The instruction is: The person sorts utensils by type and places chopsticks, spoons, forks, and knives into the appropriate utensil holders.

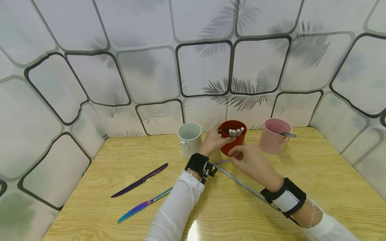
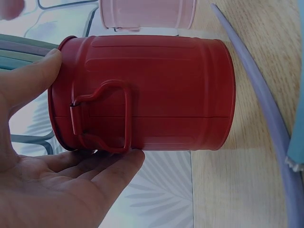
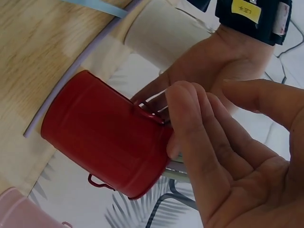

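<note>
A small red metal bucket [image 1: 233,137] with side handles holds several slim sticks [image 1: 236,132] with squarish pale ends. My left hand [image 1: 213,140] grips this bucket, thumb at its rim [image 2: 53,71] and the other fingers against its far side by the handle. In front of the bucket is my right hand [image 1: 251,160], its fingers loosely bent. The right wrist view shows the right thumb apart from the fingers [image 3: 190,128] and nothing held between them. A thin lavender strip [image 2: 260,90] and a light blue strip [image 1: 241,183] lie on the table near the bucket's base.
Left of the red bucket stands a white bucket [image 1: 190,140]. To its right is a pink bucket [image 1: 271,140] with a grey handle [image 1: 288,135] sticking out. A dark purple knife [image 1: 140,180] and a rainbow-coloured knife [image 1: 144,205] lie at left. A patterned wall [image 1: 205,70] rises behind the table [image 1: 96,174].
</note>
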`<action>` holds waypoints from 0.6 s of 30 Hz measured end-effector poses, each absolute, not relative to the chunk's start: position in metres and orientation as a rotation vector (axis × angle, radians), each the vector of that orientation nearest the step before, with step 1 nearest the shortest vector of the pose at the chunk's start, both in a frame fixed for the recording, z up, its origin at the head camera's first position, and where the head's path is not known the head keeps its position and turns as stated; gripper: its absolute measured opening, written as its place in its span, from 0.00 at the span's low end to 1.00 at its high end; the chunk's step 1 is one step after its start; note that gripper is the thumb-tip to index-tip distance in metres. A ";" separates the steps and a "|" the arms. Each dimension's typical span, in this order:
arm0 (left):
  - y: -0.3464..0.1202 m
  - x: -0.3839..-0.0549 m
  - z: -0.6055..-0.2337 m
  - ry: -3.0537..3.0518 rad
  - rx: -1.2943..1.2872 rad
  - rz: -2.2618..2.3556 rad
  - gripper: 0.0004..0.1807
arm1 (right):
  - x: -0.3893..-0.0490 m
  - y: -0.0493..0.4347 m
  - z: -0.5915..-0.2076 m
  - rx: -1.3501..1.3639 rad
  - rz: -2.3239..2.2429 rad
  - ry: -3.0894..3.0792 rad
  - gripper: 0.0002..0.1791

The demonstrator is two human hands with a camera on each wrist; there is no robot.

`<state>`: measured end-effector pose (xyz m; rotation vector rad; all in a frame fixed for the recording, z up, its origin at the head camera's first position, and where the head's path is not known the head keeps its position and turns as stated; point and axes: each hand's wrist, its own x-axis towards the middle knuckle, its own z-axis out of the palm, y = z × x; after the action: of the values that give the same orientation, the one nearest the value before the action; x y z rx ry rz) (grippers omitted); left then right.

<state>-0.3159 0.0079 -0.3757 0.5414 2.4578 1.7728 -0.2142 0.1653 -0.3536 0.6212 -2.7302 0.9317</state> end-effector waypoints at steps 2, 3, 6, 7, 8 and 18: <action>0.008 -0.316 -0.376 2.452 0.537 1.774 0.37 | -0.217 0.164 -0.357 0.627 0.914 -2.736 0.05; 0.008 -0.316 -0.376 2.450 0.534 1.776 0.37 | -0.218 0.164 -0.358 0.632 0.905 -2.740 0.05; 0.009 -0.316 -0.375 2.426 0.531 1.795 0.37 | -0.222 0.162 -0.364 0.643 0.885 -2.763 0.04; 0.009 -0.316 -0.375 2.418 0.528 1.799 0.37 | -0.223 0.161 -0.366 0.652 0.883 -2.776 0.04; 0.009 -0.316 -0.375 2.418 0.527 1.799 0.37 | -0.225 0.161 -0.368 0.655 0.881 -2.797 0.04; 0.009 -0.318 -0.376 2.443 0.534 1.773 0.36 | -0.234 0.156 -0.390 0.743 0.839 -2.931 0.05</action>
<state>-0.3182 0.0087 -0.3763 0.5342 2.4426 1.7733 -0.2345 0.1557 -0.3899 0.7428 -2.9309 0.8391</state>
